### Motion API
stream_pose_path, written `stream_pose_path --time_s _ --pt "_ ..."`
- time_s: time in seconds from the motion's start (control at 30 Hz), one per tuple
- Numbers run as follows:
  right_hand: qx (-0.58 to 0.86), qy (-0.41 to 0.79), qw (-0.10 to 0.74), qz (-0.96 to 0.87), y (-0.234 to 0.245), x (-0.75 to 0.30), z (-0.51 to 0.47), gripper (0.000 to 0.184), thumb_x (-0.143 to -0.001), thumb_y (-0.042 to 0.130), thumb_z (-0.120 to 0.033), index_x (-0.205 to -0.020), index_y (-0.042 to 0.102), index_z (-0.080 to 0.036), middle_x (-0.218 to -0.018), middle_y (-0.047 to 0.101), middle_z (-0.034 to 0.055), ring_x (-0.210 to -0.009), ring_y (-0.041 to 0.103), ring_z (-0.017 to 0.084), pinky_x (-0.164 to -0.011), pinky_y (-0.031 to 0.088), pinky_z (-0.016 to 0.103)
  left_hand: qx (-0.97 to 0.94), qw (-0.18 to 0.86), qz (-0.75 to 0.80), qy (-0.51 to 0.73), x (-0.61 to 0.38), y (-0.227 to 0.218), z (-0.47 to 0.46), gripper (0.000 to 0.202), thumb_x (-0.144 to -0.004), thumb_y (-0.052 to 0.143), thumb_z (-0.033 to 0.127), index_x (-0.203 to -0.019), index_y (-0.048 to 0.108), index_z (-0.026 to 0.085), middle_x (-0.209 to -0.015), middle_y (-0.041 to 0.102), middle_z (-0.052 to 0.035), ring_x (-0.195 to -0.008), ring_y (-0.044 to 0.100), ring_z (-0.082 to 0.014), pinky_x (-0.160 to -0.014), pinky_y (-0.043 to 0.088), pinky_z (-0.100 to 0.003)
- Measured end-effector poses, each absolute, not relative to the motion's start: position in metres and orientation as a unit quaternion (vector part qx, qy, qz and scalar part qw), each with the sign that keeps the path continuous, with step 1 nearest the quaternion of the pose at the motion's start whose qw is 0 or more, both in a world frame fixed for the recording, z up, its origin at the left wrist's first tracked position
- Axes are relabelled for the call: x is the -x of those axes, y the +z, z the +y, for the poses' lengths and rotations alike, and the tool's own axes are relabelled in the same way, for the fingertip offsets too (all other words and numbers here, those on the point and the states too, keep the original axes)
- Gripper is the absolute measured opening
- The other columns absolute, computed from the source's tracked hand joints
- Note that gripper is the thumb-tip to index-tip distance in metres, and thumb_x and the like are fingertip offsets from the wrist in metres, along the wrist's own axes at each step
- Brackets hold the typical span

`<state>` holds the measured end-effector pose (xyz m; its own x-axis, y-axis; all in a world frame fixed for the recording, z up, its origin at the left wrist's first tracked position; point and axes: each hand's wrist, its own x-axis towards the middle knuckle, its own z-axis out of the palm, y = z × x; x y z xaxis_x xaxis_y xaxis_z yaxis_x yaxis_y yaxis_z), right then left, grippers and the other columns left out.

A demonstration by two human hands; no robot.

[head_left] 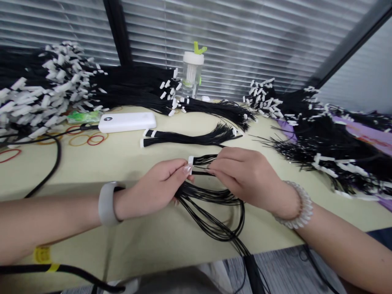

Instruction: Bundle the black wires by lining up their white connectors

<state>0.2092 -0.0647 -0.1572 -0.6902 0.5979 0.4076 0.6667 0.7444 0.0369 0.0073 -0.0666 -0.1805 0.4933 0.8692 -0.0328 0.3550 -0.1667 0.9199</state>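
Between thumb and fingers, my left hand [162,179] grips a small white connector [190,160] with a row of black wires running out of it to the right. My right hand [245,175] pinches one thin black wire [200,168] close to the connector's face. Whether the wire's tip sits inside the connector cannot be made out. Below both hands, a looped bundle of black wires [211,222] hangs over the table's front edge. Just behind lie short black wire harnesses [183,137] with white connectors at their left ends.
Piles of black wires with white connectors [58,81] fill the back left, with another wire heap [330,143] at right. A white power bank [127,122], rubber bands [78,139] and a clear bottle [192,73] stand behind. A black cable [58,159] crosses the left side.
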Motion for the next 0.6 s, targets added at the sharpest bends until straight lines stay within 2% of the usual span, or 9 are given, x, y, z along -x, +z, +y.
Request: stream_pose_path --time_s 0.2,0.43,0.6 --pt "0.341 -0.101 0.205 -0.912 -0.161 -0.2064 -0.0659 0.02 -0.084 0.041 -0.021 -0.079 0.059 -0.015 -0.07 0.052 0.0027 -0.069 0.046 0.008 -0.062 0.038 0.02 -0.753 0.448 0.414 0.247 -0.0071 -0.1796 -0.0672 0.03 -0.086 0.03 0.039 -0.073 0.048 0.019 -0.062 0.047 0.0033 -0.053 0.047 -0.0096 -0.049 0.042 -0.019" --pt "0.315 -0.116 0.238 -0.911 -0.165 -0.2039 -0.0669 0.017 -0.081 0.043 -0.017 -0.073 0.058 -0.014 -0.07 0.053 0.0025 -0.068 0.046 0.009 -0.06 0.036 0.02 -0.78 0.426 0.394 0.235 -0.006 -0.1811 -0.0673 0.03 -0.087 0.027 0.037 -0.072 0.046 0.018 -0.062 0.049 0.0026 -0.054 0.046 -0.0106 -0.051 0.04 -0.021" --pt "0.319 -0.124 0.223 -0.913 -0.1625 -0.2025 -0.067 0.017 -0.08 0.043 -0.014 -0.072 0.058 -0.014 -0.067 0.051 0.0019 -0.063 0.042 0.008 -0.057 0.034 0.021 -0.789 0.412 0.396 0.228 -0.0057 -0.1807 -0.0665 0.03 -0.087 0.027 0.036 -0.073 0.047 0.018 -0.064 0.051 0.0022 -0.058 0.048 -0.0114 -0.055 0.04 -0.022"
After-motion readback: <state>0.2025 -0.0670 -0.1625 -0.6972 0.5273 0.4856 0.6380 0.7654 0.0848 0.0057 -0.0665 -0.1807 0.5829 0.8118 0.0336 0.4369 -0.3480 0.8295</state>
